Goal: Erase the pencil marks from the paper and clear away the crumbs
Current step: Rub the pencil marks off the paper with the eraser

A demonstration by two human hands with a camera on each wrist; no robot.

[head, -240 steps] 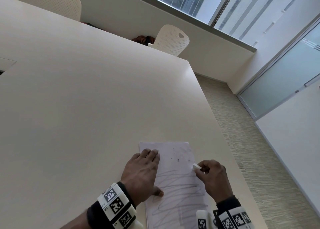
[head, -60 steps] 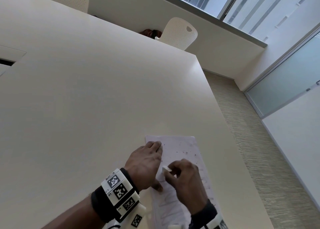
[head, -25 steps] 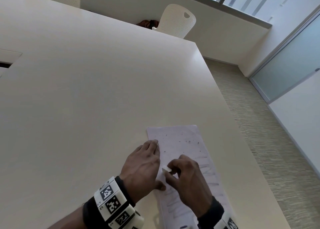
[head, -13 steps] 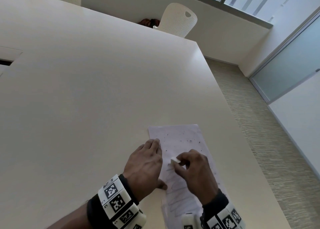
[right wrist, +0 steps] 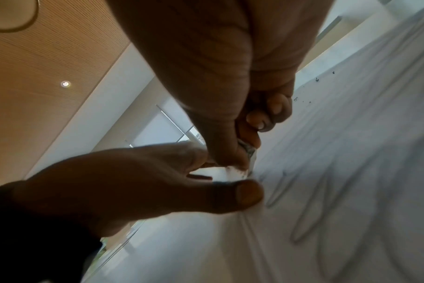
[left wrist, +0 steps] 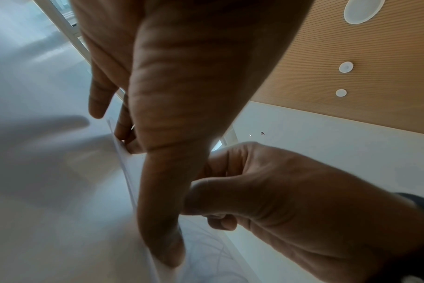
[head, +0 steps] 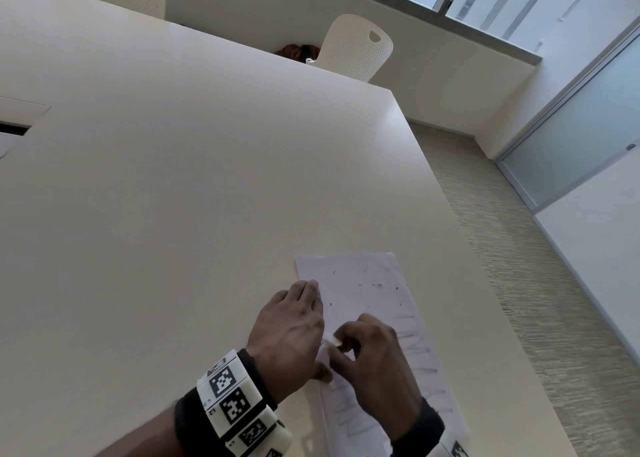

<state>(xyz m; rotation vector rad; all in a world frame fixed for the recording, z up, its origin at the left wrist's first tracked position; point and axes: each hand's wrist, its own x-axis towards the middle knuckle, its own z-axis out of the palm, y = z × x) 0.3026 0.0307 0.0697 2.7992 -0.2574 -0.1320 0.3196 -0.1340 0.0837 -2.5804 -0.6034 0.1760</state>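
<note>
Paper (head: 360, 283) lies flat near the worktop (head: 173, 214) right edge: far end clean but crumb-speckled (head: 379, 285), near end carries zigzag pencil marks (head: 408, 328). Left hand (head: 291, 335) presses its left edge, fingers straight. Right hand (head: 372, 359) pinches the eraser (head: 334, 341) on the sheet.

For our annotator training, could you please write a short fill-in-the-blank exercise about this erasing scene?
1. The right hand pinches a small white ____.
2. The left hand presses the ____ flat on the table.
3. Dark crumbs lie on the paper's ____ end.
4. Pencil marks remain on the paper's ____ part.

Missing words: eraser; paper; far; near
</note>
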